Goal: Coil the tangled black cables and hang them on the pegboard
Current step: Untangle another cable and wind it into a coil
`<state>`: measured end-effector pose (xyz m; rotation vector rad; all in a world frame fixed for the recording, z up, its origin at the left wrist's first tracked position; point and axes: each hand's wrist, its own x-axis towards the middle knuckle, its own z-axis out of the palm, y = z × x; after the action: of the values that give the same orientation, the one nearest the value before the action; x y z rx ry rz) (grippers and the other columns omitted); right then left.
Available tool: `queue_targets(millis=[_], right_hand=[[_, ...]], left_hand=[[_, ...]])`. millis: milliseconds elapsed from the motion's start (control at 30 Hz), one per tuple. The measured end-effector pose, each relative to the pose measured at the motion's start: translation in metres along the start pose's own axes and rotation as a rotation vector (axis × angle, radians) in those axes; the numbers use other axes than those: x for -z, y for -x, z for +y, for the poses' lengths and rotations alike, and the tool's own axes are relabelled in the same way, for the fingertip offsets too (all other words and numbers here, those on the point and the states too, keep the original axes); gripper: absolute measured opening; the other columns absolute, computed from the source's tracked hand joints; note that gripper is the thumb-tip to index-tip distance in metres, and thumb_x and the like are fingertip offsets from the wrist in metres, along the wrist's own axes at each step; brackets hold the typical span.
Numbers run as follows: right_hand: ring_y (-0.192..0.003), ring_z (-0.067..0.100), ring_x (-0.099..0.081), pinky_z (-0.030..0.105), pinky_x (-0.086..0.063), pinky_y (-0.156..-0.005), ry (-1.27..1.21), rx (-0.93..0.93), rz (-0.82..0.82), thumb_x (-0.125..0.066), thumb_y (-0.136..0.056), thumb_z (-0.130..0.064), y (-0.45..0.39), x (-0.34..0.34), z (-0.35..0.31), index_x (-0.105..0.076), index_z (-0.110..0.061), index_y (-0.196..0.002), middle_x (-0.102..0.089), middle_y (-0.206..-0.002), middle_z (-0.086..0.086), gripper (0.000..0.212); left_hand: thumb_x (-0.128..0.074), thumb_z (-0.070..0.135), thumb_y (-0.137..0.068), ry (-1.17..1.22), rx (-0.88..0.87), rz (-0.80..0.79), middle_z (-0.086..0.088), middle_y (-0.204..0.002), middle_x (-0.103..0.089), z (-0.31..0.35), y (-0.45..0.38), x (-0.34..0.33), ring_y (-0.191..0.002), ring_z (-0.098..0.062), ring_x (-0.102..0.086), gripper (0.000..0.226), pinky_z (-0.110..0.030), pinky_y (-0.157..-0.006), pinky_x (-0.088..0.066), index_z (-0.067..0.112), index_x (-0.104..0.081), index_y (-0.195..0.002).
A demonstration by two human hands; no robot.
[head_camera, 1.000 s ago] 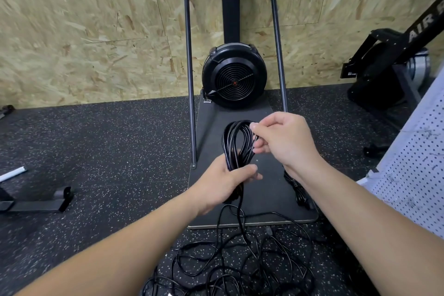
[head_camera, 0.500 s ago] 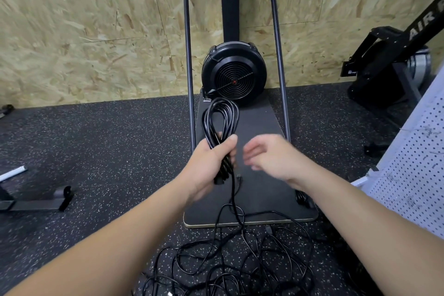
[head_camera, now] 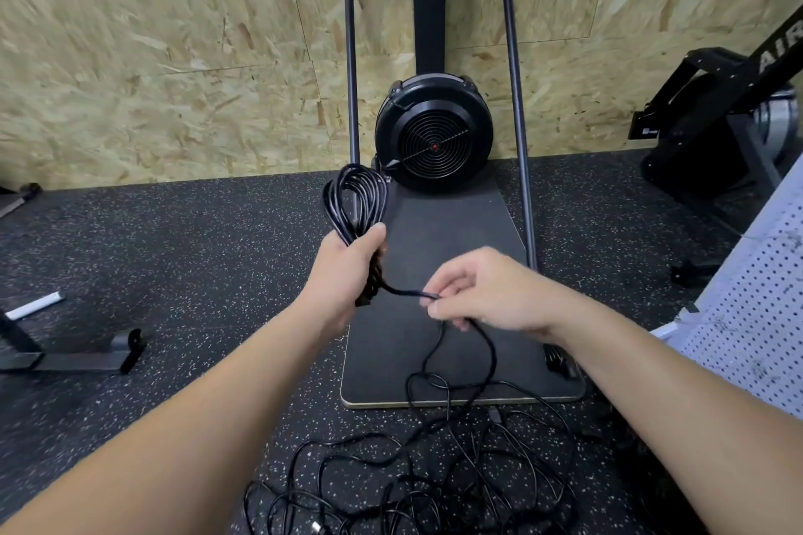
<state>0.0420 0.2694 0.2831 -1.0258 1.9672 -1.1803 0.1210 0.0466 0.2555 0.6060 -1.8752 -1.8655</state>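
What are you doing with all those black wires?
A person is winding up black cables. The left hand grips a coil of cable loops, and the right hand pinches the loose cable that runs from it. A tangled pile lies on the floor below. Nothing hangs on the white pegboard at the right yet.

Ahead: fan machine (head_camera: 433,134) with upright frame (head_camera: 517,100), against the wall (head_camera: 174,56).
Right: pegboard (head_camera: 756,317) leaning, close beside the right arm; black rower (head_camera: 717,113) behind it.
Left: open floor (head_camera: 174,274), one bracket (head_camera: 69,354) low down.
Below hands: loose cables (head_camera: 434,482) spread on floor.
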Motion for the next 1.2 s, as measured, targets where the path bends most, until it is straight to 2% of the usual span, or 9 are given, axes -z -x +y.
queue_targets(millis=[200,367,500,600,733,833,967,1067,1200], right_hand=[[-0.079,0.027,-0.071,0.034,-0.058,-0.072,-0.374,0.119,0.223,-0.069,-0.101,0.005,-0.006,0.003,-0.003,-0.073,0.004,-0.114,-0.082,-0.096,0.022,0.014],[-0.072,0.021,-0.077,0.045,-0.065,-0.081,-0.077,0.075,0.319,-0.083,-0.095,-0.011,-0.004,-0.001,-0.002,-0.076,-0.011,-0.101,-0.082,-0.080,0.008,0.009],[-0.069,0.019,-0.078,0.046,-0.066,-0.077,0.016,0.062,0.447,-0.089,-0.091,-0.033,-0.006,0.004,0.003,-0.074,-0.017,-0.094,-0.081,-0.075,0.001,0.023],[-0.068,0.002,-0.070,0.032,-0.055,-0.070,0.083,-0.036,0.385,-0.078,-0.099,-0.048,-0.005,0.011,0.012,-0.076,-0.026,-0.106,-0.081,-0.085,-0.014,0.023],[-0.123,-0.001,-0.066,0.039,-0.054,-0.110,0.179,-0.117,0.142,-0.080,-0.093,-0.057,-0.003,0.012,0.032,-0.058,-0.042,-0.151,-0.068,-0.139,-0.025,0.064],[-0.128,-0.004,-0.063,0.044,-0.050,-0.117,0.156,-0.128,0.087,-0.075,-0.092,-0.063,-0.007,0.007,0.042,-0.053,-0.050,-0.153,-0.060,-0.149,-0.027,0.066],[-0.107,0.003,-0.075,0.043,-0.057,-0.108,0.122,-0.092,0.079,-0.069,-0.105,-0.045,-0.009,0.001,0.036,-0.075,-0.034,-0.123,-0.080,-0.118,-0.015,0.022],[-0.074,0.011,-0.070,0.044,-0.063,-0.088,0.065,-0.067,0.160,-0.063,-0.110,-0.036,-0.008,0.001,0.025,-0.080,-0.015,-0.100,-0.083,-0.095,0.001,0.029],[-0.061,0.018,-0.054,0.037,-0.052,-0.074,-0.097,0.011,0.391,-0.069,-0.107,-0.042,-0.002,0.008,0.004,-0.078,-0.014,-0.088,-0.078,-0.083,0.004,0.035]], left_hand=[[-0.072,0.074,-0.092,-0.052,0.104,-0.334,0.000,-0.088,-0.060,0.010,0.024,-0.014,-0.072,-0.016,-0.048,0.050,-0.033,-0.061,-0.034,0.025,-0.074,-0.100],[-0.080,0.009,-0.097,-0.199,-0.057,-0.640,0.002,-0.092,-0.068,0.002,0.042,-0.033,-0.086,-0.013,-0.062,0.015,-0.025,-0.082,-0.050,0.016,-0.067,-0.092],[-0.073,-0.002,-0.096,-0.210,-0.004,-0.503,0.008,-0.078,-0.062,0.004,0.045,-0.036,-0.063,-0.004,-0.055,0.026,-0.018,-0.059,-0.045,0.020,-0.063,-0.086],[-0.067,0.000,-0.095,-0.155,0.063,-0.382,-0.006,-0.072,-0.044,0.003,0.041,-0.035,-0.059,-0.018,-0.042,0.026,-0.024,-0.048,-0.033,0.019,-0.056,-0.082],[-0.065,-0.004,-0.093,0.019,0.076,-0.350,-0.004,-0.070,-0.045,0.002,0.035,-0.031,-0.060,-0.015,-0.042,0.022,-0.029,-0.059,-0.039,0.017,-0.065,-0.085],[-0.066,-0.005,-0.093,0.127,0.095,-0.339,-0.002,-0.071,-0.045,0.002,0.029,-0.027,-0.061,-0.015,-0.043,0.016,-0.027,-0.057,-0.044,0.010,-0.062,-0.098],[-0.066,-0.008,-0.095,0.270,0.118,-0.340,-0.003,-0.077,-0.045,0.005,0.025,-0.022,-0.063,-0.016,-0.041,0.021,-0.027,-0.057,-0.042,0.009,-0.067,-0.106],[-0.070,0.000,-0.094,0.185,0.067,-0.332,-0.003,-0.076,-0.044,0.005,0.021,-0.015,-0.065,-0.017,-0.041,0.019,-0.028,-0.058,-0.042,0.010,-0.070,-0.110],[-0.086,0.026,-0.092,-0.165,-0.048,-0.323,-0.002,-0.080,-0.054,0.005,0.017,-0.001,-0.071,-0.021,-0.049,0.031,-0.034,-0.063,-0.043,0.009,-0.069,-0.112]])
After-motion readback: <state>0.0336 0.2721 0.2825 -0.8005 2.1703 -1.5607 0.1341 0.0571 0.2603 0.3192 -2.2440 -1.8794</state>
